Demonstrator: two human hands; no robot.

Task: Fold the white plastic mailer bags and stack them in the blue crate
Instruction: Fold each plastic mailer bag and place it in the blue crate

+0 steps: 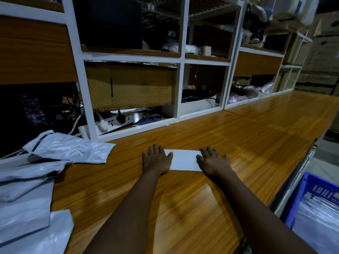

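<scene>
A folded white mailer bag (pixel 184 160) lies flat on the wooden counter (pixel 201 198), a narrow rectangle. My left hand (pixel 156 160) presses its left end with flat, spread fingers. My right hand (pixel 212 161) presses its right end the same way. A loose pile of unfolded white mailer bags (pixel 36 171) covers the counter's left side. The blue crate (pixel 310 187) stands below the counter at the lower right, with several folded bags (pixel 319 217) stacked inside.
White-framed shelving (pixel 180 70) runs along the back of the counter, holding cardboard boxes, cables and a power strip (pixel 113 121). Cardboard cartons (pixel 321 57) are stacked at the far right. Bare wood stretches right of my hands.
</scene>
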